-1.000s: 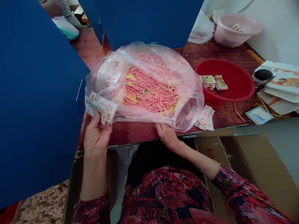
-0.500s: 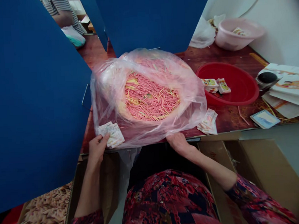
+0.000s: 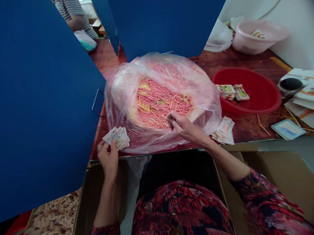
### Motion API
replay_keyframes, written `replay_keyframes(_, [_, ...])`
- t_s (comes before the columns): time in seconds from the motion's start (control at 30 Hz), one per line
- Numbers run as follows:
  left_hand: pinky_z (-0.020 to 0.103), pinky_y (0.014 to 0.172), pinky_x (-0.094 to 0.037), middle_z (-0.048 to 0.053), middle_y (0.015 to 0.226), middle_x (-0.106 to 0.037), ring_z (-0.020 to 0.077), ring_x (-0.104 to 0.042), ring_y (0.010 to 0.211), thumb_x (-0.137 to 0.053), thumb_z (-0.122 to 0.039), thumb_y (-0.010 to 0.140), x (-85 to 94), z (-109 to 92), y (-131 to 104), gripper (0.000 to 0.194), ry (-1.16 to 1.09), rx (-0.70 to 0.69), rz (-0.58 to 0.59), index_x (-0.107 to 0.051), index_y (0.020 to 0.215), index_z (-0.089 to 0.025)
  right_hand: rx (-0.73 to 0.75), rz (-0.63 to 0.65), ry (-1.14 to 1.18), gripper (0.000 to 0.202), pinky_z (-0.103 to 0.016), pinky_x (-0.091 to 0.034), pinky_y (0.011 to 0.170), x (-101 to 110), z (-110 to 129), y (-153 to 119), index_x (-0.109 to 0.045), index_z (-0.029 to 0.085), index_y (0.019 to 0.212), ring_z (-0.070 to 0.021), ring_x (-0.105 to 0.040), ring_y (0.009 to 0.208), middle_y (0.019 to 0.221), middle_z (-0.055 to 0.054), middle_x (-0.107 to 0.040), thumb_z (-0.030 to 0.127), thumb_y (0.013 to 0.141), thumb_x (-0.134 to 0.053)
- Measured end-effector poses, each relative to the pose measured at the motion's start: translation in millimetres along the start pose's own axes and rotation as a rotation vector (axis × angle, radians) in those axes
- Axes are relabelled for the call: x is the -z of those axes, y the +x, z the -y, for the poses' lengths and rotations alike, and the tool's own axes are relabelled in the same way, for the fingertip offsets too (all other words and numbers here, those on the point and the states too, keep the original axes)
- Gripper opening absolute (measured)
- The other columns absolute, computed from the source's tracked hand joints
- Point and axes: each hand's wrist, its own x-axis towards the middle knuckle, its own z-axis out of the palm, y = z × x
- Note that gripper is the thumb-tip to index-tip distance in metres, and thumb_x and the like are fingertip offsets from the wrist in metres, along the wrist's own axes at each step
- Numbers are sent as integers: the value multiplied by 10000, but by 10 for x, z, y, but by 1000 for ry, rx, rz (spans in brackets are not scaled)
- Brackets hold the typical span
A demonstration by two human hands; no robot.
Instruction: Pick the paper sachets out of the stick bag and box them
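Observation:
A big clear plastic bag lies open on the dark wooden table, filled with several thin pink and yellow sticks. My left hand holds a small stack of printed paper packets at the table's near edge, just left of the bag. My right hand reaches into the bag's opening, fingertips pinched among the sticks at its near side. Whether a stick is between the fingers cannot be told.
A red basin with a few packets stands right of the bag, more packets lying beside it. A pink basin, papers and a small notebook sit further right. Blue panels wall the left and back. Open cardboard boxes lie below; a person stands at the far left.
My right hand has left the table's near edge and gone up into the bag among the sticks. My left hand has lowered the packets slightly toward the table edge.

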Motion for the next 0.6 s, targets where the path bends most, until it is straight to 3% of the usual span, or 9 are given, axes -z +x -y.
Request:
replay_keyframes(0.07, [441,1065,-486,85,1107,-720,241,-645,1087,-750,-470,787,-56,-224,-85,393,-227,89,0,-752,1036,-166,-78,-30,41,174,-284,-400,666,-136,-192,185,-489,192,998,-155,-504,679,788,-9,-559,154,934,-332])
replay_keyframes(0.13, [397,987,-541,79,1109,-742,224,-677,1034,-796,-458,756,-163,-424,-142,442,-446,172,68,-746,1088,-171,-156,-40,-64,202,-294,-405,673,-323,-308,334,-511,168,1043,-169,-526,701,825,-35,-594,139,930,-346])
replay_keyframes(0.23, [344,886,-572,79,1064,-760,205,-701,933,-822,-464,731,-369,-552,-141,444,-528,227,196,-760,1056,-168,-299,-27,-317,229,-324,-443,732,-613,-329,499,-548,113,1134,-215,-593,818,979,-126,-660,227,978,-426])
replay_keyframes(0.33, [308,773,-568,48,872,-751,187,-671,790,-789,-478,743,-508,-451,-52,363,-338,182,276,-772,923,-164,-333,-28,-538,328,-362,-471,815,-840,-276,603,-569,76,1212,-272,-620,973,1153,-204,-636,300,976,-526])
replay_keyframes(0.43, [298,758,-538,33,754,-684,184,-611,751,-725,-418,791,-496,-265,38,256,-60,11,303,-708,699,-180,-267,-37,-679,295,-405,-470,859,-981,-274,652,-606,86,1204,-298,-605,1036,1172,-219,-607,249,1004,-463])
replay_keyframes(0.5, [321,824,-527,50,794,-665,195,-605,790,-667,-368,829,-439,-171,60,260,100,-125,280,-664,639,-189,-210,-36,-735,291,-425,-461,866,-1034,-310,659,-622,99,1190,-304,-588,1053,1170,-221,-599,194,1011,-412])
replay_keyframes(0.6, [375,919,-513,95,995,-672,221,-630,890,-597,-347,876,-375,-99,46,222,220,-234,203,-721,788,-186,-162,-18,-761,293,-444,-444,868,-1070,-383,644,-625,104,1183,-312,-570,1054,1162,-219,-599,159,1006,-399])
